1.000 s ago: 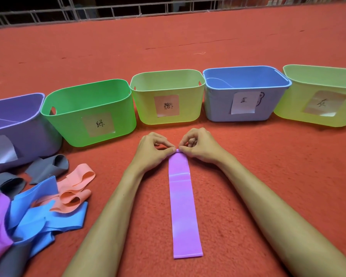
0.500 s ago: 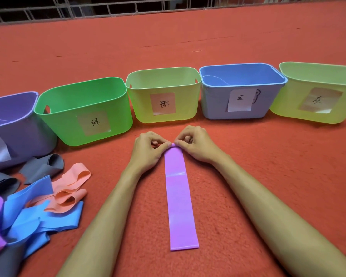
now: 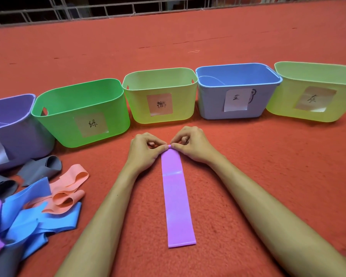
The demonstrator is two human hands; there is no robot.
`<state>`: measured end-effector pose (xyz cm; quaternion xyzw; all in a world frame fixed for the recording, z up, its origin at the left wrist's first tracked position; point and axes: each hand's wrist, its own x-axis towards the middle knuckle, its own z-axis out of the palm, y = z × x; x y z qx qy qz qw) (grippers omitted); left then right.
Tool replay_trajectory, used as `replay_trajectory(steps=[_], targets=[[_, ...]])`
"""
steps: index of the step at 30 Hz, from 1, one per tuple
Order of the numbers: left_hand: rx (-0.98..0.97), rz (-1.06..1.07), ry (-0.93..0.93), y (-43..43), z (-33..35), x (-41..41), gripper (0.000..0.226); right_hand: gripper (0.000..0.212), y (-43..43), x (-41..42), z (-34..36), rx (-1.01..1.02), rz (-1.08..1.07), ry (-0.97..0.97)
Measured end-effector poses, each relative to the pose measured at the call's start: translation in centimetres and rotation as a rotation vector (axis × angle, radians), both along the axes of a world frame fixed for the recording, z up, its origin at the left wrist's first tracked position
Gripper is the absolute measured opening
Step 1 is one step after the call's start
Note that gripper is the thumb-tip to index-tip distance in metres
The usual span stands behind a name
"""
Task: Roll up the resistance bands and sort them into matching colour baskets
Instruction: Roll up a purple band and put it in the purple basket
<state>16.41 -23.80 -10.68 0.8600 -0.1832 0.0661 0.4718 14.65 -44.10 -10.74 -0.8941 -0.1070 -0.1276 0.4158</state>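
Tip of band (image 3: 177,198) between fingers (image 3: 160,150)

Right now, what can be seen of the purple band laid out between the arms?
The purple band is a flat, smooth, rubbery-looking strip with a pale crease across its far part. It lies straight on the red carpet, pointing away from the person, its near end square and free. Its far end is curled into a small roll, pinched by the left hand and the right hand. Nothing else touches it.
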Motion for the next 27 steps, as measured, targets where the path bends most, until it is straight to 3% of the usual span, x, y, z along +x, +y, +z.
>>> replay_trajectory(steps=[27], targets=[[0.024, 0.034, 0.02, 0.24, 0.0, -0.36, 0.01, 0.009, -0.27, 0.16, -0.18, 0.03, 0.032, 0.016]])
